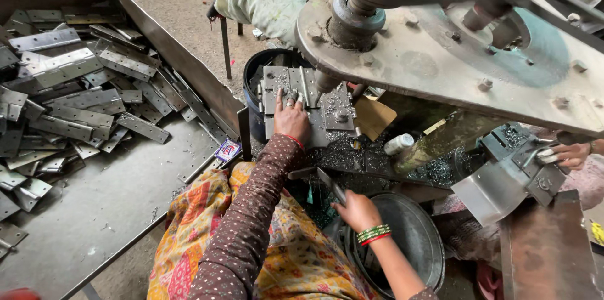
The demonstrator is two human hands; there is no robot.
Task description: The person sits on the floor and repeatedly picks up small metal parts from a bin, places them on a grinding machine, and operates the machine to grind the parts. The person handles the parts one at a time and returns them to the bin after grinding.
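- Left hand [291, 120]: lying palm-down on a steel hinge [296, 89] seated in the drilling jig [333, 117]; fingers [288, 100] spread flat and pressing rather than gripping, seemingly steadying the hinge under the spindle [327, 79] just to their right.
- Right hand [357, 210]: reaching low, fingers curling around a dark metal lever [330, 185]; the grip looks closed, though the fingertips are hiding behind it.
- Round metal basin [418, 243]: sitting directly beside the right hand, below the jig.
- Metal swarf [352, 158]: lying scattered between the two hands.
- Tray of hinges [69, 86]: heaping well to the left of the left fingers, within arm's reach.
- Another person's hand [569, 154]: working at a second fixture, far right.
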